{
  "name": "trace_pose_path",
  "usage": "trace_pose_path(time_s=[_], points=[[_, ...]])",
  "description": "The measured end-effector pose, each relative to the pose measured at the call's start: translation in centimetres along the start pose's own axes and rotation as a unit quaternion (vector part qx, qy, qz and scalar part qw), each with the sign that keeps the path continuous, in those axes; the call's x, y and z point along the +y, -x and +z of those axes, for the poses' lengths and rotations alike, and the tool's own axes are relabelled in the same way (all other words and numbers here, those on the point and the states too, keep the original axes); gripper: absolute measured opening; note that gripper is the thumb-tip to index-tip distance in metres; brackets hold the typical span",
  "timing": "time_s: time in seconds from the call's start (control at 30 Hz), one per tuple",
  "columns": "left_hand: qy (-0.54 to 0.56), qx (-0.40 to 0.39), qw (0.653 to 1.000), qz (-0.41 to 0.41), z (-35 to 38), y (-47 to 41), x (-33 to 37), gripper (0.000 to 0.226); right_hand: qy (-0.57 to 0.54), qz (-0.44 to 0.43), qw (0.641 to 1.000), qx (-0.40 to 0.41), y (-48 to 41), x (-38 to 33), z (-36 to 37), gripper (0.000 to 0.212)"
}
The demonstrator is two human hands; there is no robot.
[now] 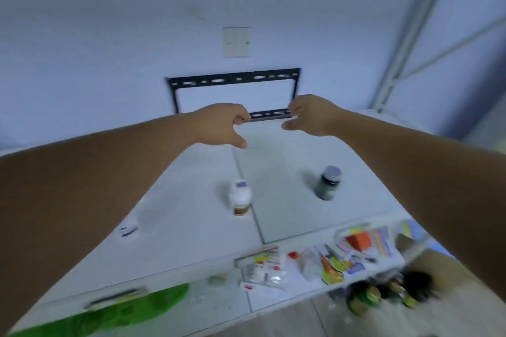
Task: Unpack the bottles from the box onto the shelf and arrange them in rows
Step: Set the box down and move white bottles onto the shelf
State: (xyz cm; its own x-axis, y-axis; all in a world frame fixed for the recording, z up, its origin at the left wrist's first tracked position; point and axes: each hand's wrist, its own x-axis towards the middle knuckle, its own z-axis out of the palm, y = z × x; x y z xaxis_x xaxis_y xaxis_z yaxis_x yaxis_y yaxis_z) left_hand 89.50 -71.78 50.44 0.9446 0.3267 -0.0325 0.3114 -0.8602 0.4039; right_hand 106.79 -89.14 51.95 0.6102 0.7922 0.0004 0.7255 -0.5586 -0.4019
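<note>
Both my arms reach forward over the white shelf top (191, 216). My left hand (221, 124) and my right hand (310, 116) hover near the back of the shelf, fingers loosely curled, thumbs apart, holding nothing. A white bottle with a brown band (240, 197) stands mid-shelf, below my left hand. A dark bottle with a grey cap (328, 183) stands to its right, below my right hand. A small white item with blue print (128, 230) lies at the left. Several dark bottles with green-yellow caps (383, 295) sit in a box at the lower right, blurred.
A black metal wall bracket (235, 82) hangs on the wall behind my hands, with a wall plate (236, 41) above it. A lower shelf holds packets and colourful small items (328, 257). Something green (123, 312) lies at the lower left.
</note>
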Motion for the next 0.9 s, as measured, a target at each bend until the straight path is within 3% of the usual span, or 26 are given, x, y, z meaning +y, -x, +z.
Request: trace_pose_path(time_s=[0.27,0.37,0.5,0.7,0.9], points=[[-0.009,-0.081,0.979,0.187,9.3,-5.6,22.1,0.062,0.002,0.205,0.976,0.074,18.8,17.4,-7.3,0.058],[-0.015,-0.130,0.963,0.236,14.6,-6.1,30.3,0.058,0.013,0.283,0.957,0.070,26.8,24.1,-8.0,0.061],[-0.033,-0.178,0.937,0.299,23.0,-5.6,39.6,0.051,0.002,0.375,0.925,0.054,36.6,32.7,-7.1,0.049],[-0.062,-0.310,0.896,0.311,36.4,-4.1,48.4,0.051,-0.026,0.459,0.888,-0.019,48.8,42.5,-1.2,0.056],[-0.071,-0.419,0.863,0.275,50.0,-1.6,51.4,0.043,-0.090,0.523,0.842,-0.093,57.2,49.8,7.9,0.052]])
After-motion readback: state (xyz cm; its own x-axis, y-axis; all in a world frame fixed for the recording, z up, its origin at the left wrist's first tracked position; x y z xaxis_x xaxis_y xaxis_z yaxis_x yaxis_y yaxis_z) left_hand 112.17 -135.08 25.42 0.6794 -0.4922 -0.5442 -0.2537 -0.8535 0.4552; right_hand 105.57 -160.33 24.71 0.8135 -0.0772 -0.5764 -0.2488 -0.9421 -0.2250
